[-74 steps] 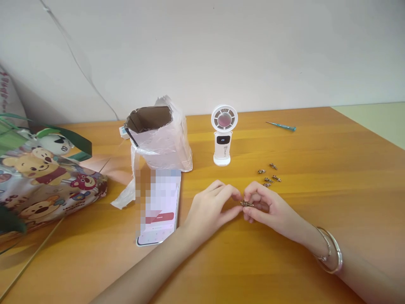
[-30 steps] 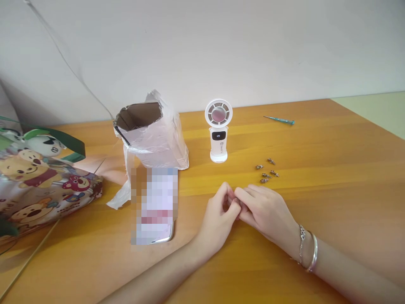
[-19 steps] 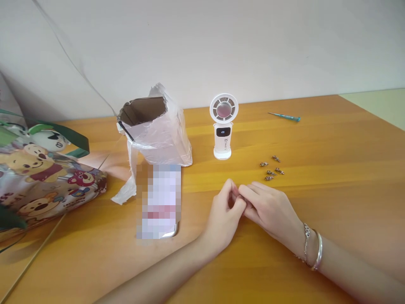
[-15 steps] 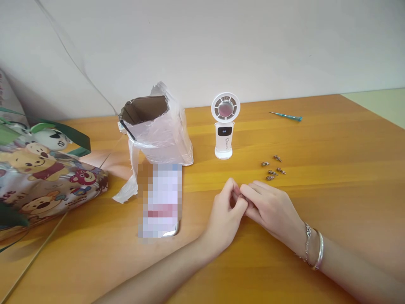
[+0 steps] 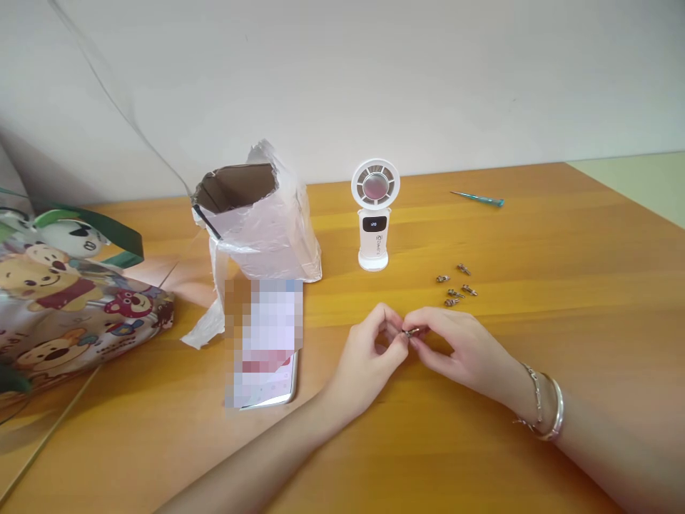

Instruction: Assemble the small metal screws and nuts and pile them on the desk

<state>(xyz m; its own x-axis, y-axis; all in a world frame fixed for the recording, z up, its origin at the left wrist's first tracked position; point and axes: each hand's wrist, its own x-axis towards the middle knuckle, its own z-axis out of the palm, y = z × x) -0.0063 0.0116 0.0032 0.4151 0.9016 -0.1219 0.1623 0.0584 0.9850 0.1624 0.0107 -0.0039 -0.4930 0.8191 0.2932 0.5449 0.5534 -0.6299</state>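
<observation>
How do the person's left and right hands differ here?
The right hand wears two bracelets at its wrist; the left hand has a bare wrist. The right hand reaches in from the right, the left from the lower left. Both pinch the same small metal fitting at their fingertips.

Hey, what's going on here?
A person is pinching a small metal bolt-like fitting between the fingertips of the left hand and right hand. Similar small metal fittings lie nearby on the orange wooden table, close to a white handheld fan.
</observation>
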